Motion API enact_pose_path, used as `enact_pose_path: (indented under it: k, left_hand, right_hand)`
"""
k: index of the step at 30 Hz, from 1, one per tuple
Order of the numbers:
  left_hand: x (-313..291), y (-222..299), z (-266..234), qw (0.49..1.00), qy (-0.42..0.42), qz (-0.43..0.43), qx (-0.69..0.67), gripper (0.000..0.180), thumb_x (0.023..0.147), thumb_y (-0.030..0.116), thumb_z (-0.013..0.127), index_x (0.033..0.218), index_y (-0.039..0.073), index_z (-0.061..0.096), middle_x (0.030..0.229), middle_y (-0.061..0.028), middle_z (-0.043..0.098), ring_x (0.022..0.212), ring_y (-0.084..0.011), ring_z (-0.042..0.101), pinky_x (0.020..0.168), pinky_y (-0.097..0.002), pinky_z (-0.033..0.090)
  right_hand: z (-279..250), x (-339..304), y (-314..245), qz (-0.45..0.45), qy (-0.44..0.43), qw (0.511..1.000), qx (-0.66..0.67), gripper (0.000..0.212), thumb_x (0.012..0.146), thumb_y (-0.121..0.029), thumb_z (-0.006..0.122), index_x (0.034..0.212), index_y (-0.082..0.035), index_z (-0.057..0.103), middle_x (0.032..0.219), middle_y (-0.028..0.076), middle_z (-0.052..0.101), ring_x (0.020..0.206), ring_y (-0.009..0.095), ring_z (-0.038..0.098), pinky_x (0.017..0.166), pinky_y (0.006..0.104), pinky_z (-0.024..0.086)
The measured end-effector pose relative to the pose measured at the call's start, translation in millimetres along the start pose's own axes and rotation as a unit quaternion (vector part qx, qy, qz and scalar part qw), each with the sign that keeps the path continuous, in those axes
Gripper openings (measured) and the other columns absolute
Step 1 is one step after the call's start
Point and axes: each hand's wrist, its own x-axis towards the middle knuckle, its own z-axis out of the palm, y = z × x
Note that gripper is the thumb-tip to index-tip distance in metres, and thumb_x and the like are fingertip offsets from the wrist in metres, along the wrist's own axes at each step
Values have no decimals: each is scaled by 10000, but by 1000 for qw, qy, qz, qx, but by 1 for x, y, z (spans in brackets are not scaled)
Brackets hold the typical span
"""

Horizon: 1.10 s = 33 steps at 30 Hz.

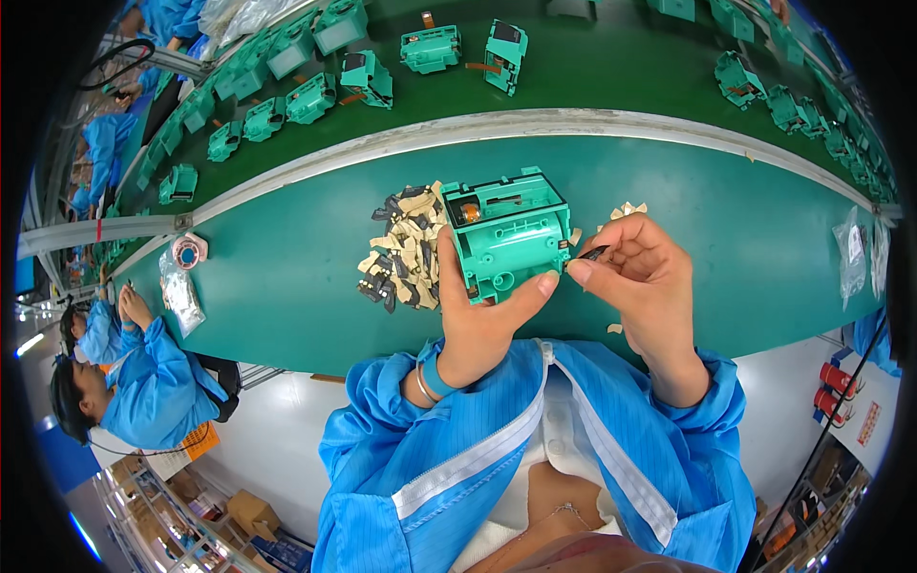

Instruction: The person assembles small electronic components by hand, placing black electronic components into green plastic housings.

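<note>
A turquoise-green plastic housing (523,245), with a black-edged opening along its top, is tilted up above the bench. My left hand (475,329) grips it by its lower left part, fingers along the left side and thumb at the front lower edge. Between thumb and forefinger, my right hand (650,272) pinches a small black piece (593,253) close to the housing's right side. Whether that piece touches the housing I cannot tell. Left of the housing lies a pile of small cream and black pieces (401,253), partly hidden by it.
Several cream scraps (629,209) lie behind my right hand. A tape roll (189,251) and a clear plastic bag (180,294) rest at the bench's left. Beyond a pale metal rail (573,122), more green housings (430,50) stand on a dark green surface. A co-worker (158,392) sits at left.
</note>
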Motion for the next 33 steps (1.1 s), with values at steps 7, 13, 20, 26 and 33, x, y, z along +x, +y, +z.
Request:
enact_pose_path:
  k: [7, 13, 20, 26, 33]
  left_hand:
    - [-2, 0, 2, 1000, 15, -14, 3, 688, 779, -61, 711, 1329, -16, 300, 1134, -123, 593, 996, -175, 616, 835, -288, 514]
    - [-2, 0, 7, 1000, 19, 3, 11, 688, 781, -69, 702, 1325, -13, 286, 1142, -128, 580, 1005, -176, 611, 829, -285, 513]
    - [-1, -2, 9, 999, 21, 21, 24, 659, 777, -75, 700, 1305, 2, 313, 1121, -118, 587, 999, -174, 612, 823, -285, 515]
    - [3, -5, 11, 1000, 22, 7, 20, 661, 768, -72, 715, 1297, 8, 327, 1117, -112, 591, 992, -171, 615, 820, -287, 521]
    - [1, -15, 6, 1000, 24, -16, -9, 623, 774, -73, 710, 1289, -1, 368, 1101, -113, 619, 977, -181, 630, 829, -297, 526]
  right_hand:
    - [2, 2, 2, -11, 7, 1000, 4, 196, 807, 81, 685, 953, 33, 564, 884, 77, 633, 810, 101, 625, 724, 229, 529]
    - [4, 0, 0, -13, 28, 999, -25, 199, 804, 75, 690, 956, 35, 568, 879, 74, 631, 794, 100, 621, 696, 219, 513]
    - [3, -2, 0, -30, 39, 998, -51, 212, 797, 63, 702, 963, 37, 573, 863, 77, 637, 787, 107, 618, 686, 229, 504]
    - [-2, -1, 1, -15, 33, 998, -52, 229, 797, 55, 707, 981, 38, 572, 884, 82, 639, 819, 112, 622, 702, 235, 510]
    - [-6, 1, -2, 12, 20, 997, -69, 269, 789, 41, 723, 1015, 28, 578, 896, 62, 640, 816, 97, 615, 701, 221, 503]
